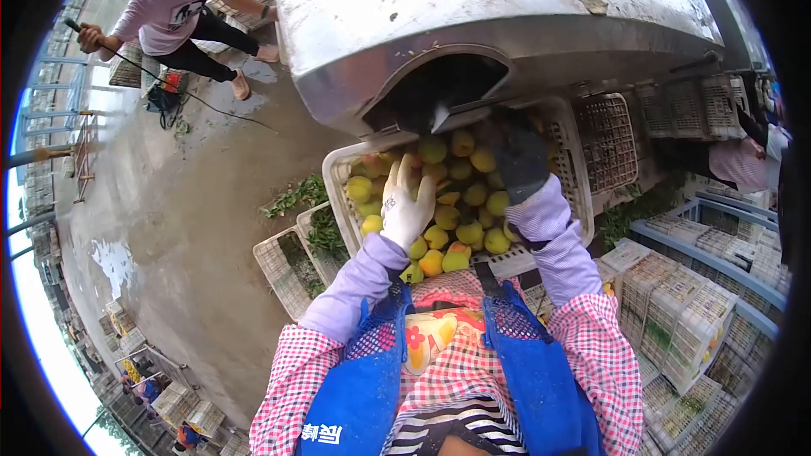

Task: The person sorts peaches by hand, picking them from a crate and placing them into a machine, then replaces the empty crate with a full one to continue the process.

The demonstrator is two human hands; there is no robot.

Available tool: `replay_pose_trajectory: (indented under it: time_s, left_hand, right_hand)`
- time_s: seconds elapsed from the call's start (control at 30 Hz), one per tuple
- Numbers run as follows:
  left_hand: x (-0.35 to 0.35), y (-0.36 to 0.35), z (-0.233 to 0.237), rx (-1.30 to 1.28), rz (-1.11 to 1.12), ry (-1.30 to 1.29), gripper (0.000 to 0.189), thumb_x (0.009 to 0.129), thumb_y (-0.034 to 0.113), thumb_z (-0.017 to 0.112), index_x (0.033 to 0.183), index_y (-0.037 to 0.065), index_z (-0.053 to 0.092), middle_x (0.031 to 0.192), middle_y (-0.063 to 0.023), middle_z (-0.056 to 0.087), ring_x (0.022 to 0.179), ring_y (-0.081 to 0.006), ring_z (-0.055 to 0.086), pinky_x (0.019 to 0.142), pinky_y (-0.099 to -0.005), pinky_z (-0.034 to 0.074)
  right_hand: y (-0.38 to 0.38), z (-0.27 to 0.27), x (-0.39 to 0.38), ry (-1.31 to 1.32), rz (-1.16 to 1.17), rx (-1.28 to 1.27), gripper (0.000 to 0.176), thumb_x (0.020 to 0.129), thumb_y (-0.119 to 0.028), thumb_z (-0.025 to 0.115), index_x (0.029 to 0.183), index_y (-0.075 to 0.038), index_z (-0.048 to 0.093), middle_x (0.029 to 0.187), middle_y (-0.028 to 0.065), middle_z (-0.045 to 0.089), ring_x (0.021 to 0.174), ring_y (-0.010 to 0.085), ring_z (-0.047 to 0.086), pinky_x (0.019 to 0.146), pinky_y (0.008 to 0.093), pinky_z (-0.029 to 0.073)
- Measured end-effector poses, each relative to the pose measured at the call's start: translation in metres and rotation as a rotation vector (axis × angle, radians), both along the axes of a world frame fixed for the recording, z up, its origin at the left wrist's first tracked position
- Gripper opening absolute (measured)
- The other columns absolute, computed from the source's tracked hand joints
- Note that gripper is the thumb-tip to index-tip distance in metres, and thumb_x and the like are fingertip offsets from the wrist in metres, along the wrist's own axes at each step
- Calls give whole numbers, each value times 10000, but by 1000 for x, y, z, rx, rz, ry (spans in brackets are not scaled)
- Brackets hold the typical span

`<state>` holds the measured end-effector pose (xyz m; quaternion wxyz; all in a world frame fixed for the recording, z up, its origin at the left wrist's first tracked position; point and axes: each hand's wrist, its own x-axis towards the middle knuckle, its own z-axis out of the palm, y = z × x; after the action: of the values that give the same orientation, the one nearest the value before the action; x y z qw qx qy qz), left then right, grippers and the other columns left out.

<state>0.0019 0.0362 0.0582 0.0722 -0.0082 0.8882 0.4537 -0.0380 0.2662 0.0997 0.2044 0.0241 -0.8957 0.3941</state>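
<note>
A white plastic crate (340,203) full of yellow-green fruit (448,218) stands in front of my body, below the dark opening of a metal machine (507,59). My left hand (407,205), in a white glove, lies over the fruit on the crate's left side, its fingers extended and apart. On the right side, my right hand (515,156) in a dark glove reaches over the fruit near the machine's edge. Its fingers are hard to make out against the shadow. Some of the fruit has orange or red patches.
A person in a pink shirt (173,4) stands at the upper left, holding a thin dark rod. Small crates with leaves (287,274) are at the left. Stacked crates (676,312) and blue rails (718,245) stand at the right, near another person (735,160).
</note>
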Motion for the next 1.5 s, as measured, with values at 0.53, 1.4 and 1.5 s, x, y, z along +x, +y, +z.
replay_pose_trajectory:
  time_s: [0.53,1.4,1.5]
  left_hand:
    - [-24,-32,-7,674,-220,-646,677,929,510,648,1392,22,570,1329,-172,644,1220,-294,631,961,-408,544]
    - [-18,-48,97,1553,149,-534,452,1063,331,555,1390,18,551,1328,-126,616,1192,-259,614,1010,-443,519]
    - [-21,-45,91,1537,138,-521,413,1063,333,558,1360,47,571,1326,-99,617,1193,-236,617,989,-458,530]
  right_hand:
    - [5,-51,20,-522,207,-1,612,778,-139,784,1353,-41,599,1369,186,590,1265,358,565,1083,460,467]
    - [-96,87,-32,-551,266,327,633,848,-369,759,1367,-49,592,1310,220,593,1193,410,578,987,554,446]
    - [-88,86,-19,-149,256,201,705,852,-466,736,1399,-55,568,1393,213,551,1242,415,554,1019,546,436]
